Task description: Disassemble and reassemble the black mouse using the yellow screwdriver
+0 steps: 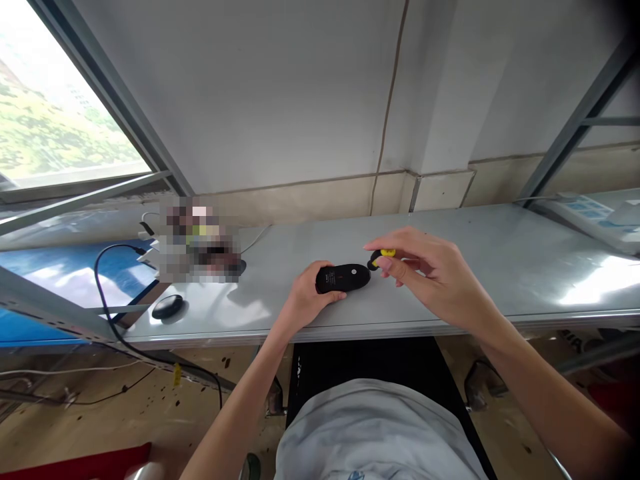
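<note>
My left hand [311,293] grips the left end of a black oblong device [344,279], which looks like a computer mouse with its underside up. Small white print and a pale round spot show on that face. Just beyond the device's right end, my right hand [425,270] pinches a small yellow-and-black object [384,254] between thumb and fingers. Its exact kind is too small to make out. Whether its dark lower part touches the device I cannot tell.
A black computer mouse [168,307] lies on the grey bench [280,250] at the left, by a blurred-out patch and a black cable [101,283]. Metal uprights frame both sides. A pale blue-and-white item [593,217] lies far right. The wall closes off the back.
</note>
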The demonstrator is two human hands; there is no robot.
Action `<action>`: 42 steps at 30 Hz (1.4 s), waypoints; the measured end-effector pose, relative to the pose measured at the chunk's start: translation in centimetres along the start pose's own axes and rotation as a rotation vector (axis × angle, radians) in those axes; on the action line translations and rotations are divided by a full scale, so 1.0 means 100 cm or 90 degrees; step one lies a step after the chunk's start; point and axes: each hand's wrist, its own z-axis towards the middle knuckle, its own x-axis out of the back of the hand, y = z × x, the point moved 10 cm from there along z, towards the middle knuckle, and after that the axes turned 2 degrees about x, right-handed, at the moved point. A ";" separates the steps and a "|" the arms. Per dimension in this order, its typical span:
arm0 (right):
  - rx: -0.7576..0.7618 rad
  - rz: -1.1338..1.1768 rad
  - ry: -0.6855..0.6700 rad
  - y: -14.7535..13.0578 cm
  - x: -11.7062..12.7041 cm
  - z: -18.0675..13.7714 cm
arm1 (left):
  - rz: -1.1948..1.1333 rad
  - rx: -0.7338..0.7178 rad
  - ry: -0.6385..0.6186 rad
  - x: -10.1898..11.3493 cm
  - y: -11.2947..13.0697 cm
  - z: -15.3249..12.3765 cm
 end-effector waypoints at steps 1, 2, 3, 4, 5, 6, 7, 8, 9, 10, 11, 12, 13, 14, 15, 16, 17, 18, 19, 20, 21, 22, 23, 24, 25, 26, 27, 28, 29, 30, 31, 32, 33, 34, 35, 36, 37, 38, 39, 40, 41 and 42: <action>0.001 0.003 -0.001 -0.001 0.000 0.000 | 0.001 -0.001 -0.002 0.000 0.000 0.000; 0.002 0.005 -0.004 -0.001 0.000 0.000 | 0.002 -0.002 -0.003 0.000 0.001 0.000; 0.002 0.005 -0.007 -0.002 0.000 0.001 | 0.003 -0.005 -0.004 0.000 0.001 0.000; 0.004 0.003 -0.011 -0.003 0.000 0.001 | 0.005 -0.008 -0.005 -0.001 0.001 0.000; 0.005 -0.001 -0.015 -0.004 -0.001 0.002 | 0.006 -0.010 -0.005 -0.001 0.001 0.001; 0.007 -0.006 -0.017 -0.004 -0.001 0.002 | 0.006 -0.012 -0.006 -0.001 0.001 0.001; 0.007 -0.011 -0.020 -0.004 -0.001 0.003 | 0.007 -0.014 -0.006 -0.002 0.001 0.001; 0.006 -0.014 -0.024 -0.004 -0.001 0.003 | 0.007 -0.015 -0.007 -0.002 0.001 0.001; 0.005 -0.015 -0.028 -0.004 -0.001 0.003 | 0.007 -0.016 -0.007 -0.002 0.001 0.000; 0.002 -0.014 -0.033 -0.003 0.000 0.003 | 0.006 -0.018 -0.007 -0.002 0.001 0.000; -0.002 -0.012 -0.039 -0.003 0.000 0.002 | 0.006 -0.019 -0.006 -0.002 0.001 0.000; -0.005 -0.010 -0.044 -0.003 0.000 0.002 | 0.006 -0.021 -0.006 -0.002 0.001 0.000; -0.010 -0.007 -0.050 -0.002 0.000 0.002 | 0.004 -0.022 -0.007 -0.002 0.002 -0.001; -0.014 -0.005 -0.056 -0.001 0.000 0.002 | 0.003 -0.023 -0.008 -0.002 0.002 -0.001; -0.021 -0.004 -0.061 0.000 0.000 0.001 | 0.000 -0.024 -0.008 -0.002 0.002 -0.001; -0.027 -0.003 -0.067 0.001 0.000 0.001 | -0.002 -0.024 -0.009 -0.002 0.002 -0.001; -0.032 -0.003 -0.070 0.002 0.000 0.001 | -0.003 -0.025 -0.009 -0.002 0.002 -0.001; -0.037 -0.004 -0.072 0.003 0.001 0.001 | -0.004 -0.025 -0.009 -0.002 0.001 0.000; -0.039 -0.006 -0.074 0.004 0.001 0.001 | -0.004 -0.025 -0.010 -0.002 0.001 0.000; -0.039 -0.007 -0.074 0.004 0.002 0.001 | -0.004 -0.025 -0.011 -0.002 0.000 0.000; -0.038 -0.007 -0.078 0.004 0.002 0.001 | -0.003 -0.025 -0.011 -0.003 0.000 0.000; -0.037 -0.006 -0.083 0.004 0.001 0.001 | -0.003 -0.025 -0.011 -0.003 0.000 0.000; -0.037 -0.004 -0.090 0.003 0.000 0.001 | -0.002 -0.024 -0.011 -0.003 -0.001 0.000; -0.037 -0.001 -0.094 0.003 0.000 0.001 | -0.001 -0.023 -0.012 -0.003 -0.001 0.000; -0.038 0.002 -0.095 0.002 0.000 0.001 | -0.001 -0.021 -0.012 -0.003 -0.002 0.000; -0.041 0.004 -0.092 0.002 0.000 0.001 | -0.001 -0.019 -0.013 -0.003 -0.002 0.000; -0.044 0.004 -0.087 0.001 0.001 0.001 | 0.000 -0.018 -0.014 -0.003 -0.002 -0.001; -0.046 0.003 -0.080 0.001 0.002 0.001 | 0.000 -0.018 -0.013 -0.002 -0.001 -0.001; -0.049 0.000 -0.076 0.002 0.002 0.001 | 0.000 -0.018 -0.013 -0.002 -0.001 -0.001; -0.053 -0.005 -0.071 0.002 0.002 0.001 | 0.001 -0.019 -0.011 -0.002 0.000 -0.002; -0.055 -0.010 -0.067 0.003 0.002 0.002 | 0.001 -0.018 -0.010 -0.001 0.001 -0.002; -0.057 -0.014 -0.061 0.004 0.002 0.002 | 0.000 -0.018 -0.008 -0.001 0.001 -0.002; -0.058 -0.015 -0.055 0.005 0.002 0.002 | 0.000 -0.018 -0.008 -0.001 0.002 -0.002; -0.057 -0.013 -0.050 0.005 0.002 0.003 | 0.000 -0.019 -0.008 -0.001 0.002 -0.002; -0.056 -0.008 -0.045 0.006 0.002 0.003 | 0.001 -0.020 -0.009 -0.001 0.002 -0.002; -0.055 0.000 -0.040 0.007 0.002 0.003 | 0.002 -0.021 -0.009 -0.001 0.002 -0.002; -0.053 0.009 -0.038 0.008 0.002 0.003 | 0.002 -0.023 -0.010 -0.002 0.002 -0.001; -0.053 0.016 -0.037 0.009 0.003 0.003 | 0.002 -0.025 -0.009 -0.002 0.003 -0.001; -0.050 0.020 -0.039 0.009 0.003 0.003 | 0.001 -0.026 -0.009 -0.002 0.003 -0.001; -0.048 0.021 -0.044 0.009 0.003 0.003 | 0.000 -0.026 -0.009 -0.002 0.003 -0.001; -0.045 0.018 -0.051 0.009 0.002 0.003 | -0.001 -0.026 -0.009 -0.002 0.003 -0.001; -0.040 0.013 -0.057 0.008 0.002 0.003 | -0.001 -0.026 -0.009 -0.002 0.003 -0.001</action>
